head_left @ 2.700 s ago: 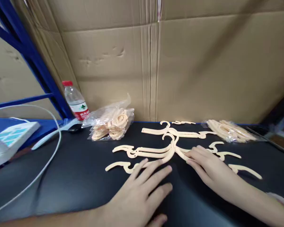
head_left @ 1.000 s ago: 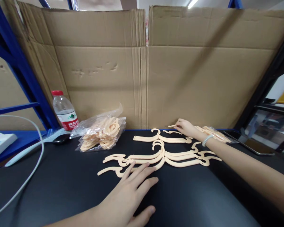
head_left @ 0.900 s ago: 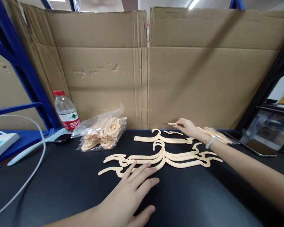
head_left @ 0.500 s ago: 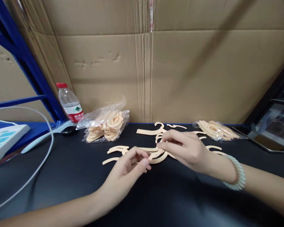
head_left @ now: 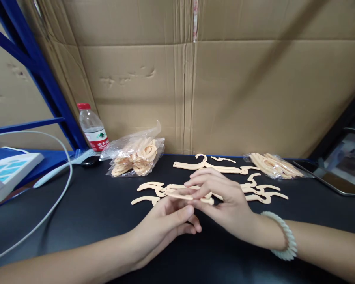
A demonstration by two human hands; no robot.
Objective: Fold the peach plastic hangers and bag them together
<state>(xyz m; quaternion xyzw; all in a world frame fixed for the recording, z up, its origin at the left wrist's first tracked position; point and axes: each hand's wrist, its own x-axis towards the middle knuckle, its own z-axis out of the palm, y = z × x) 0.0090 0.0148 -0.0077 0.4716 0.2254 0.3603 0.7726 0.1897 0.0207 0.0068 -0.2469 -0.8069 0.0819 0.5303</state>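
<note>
My left hand is closed on a beige plastic hanger piece, gripping it between thumb and fingers low over the table. My right hand meets it there, its fingers pinched at the same pale parts; a small beige end shows under them. Where the parts join is hidden by the fingers. Behind the hands, a flat beige hanger with a hook lies on the black table. More hanger arms lie to the right, and others to the left, partly covered by my hands.
A clear bag of beige hanger parts sits back left beside a red-capped water bottle. Another bag lies back right near a dark tablet-like device. A white cable loops at left. Cardboard stands behind.
My right hand has moved nearer and down to my left hand, and the held piece has turned edge-on. More of the hangers on the right is uncovered. The view has shifted slightly.
</note>
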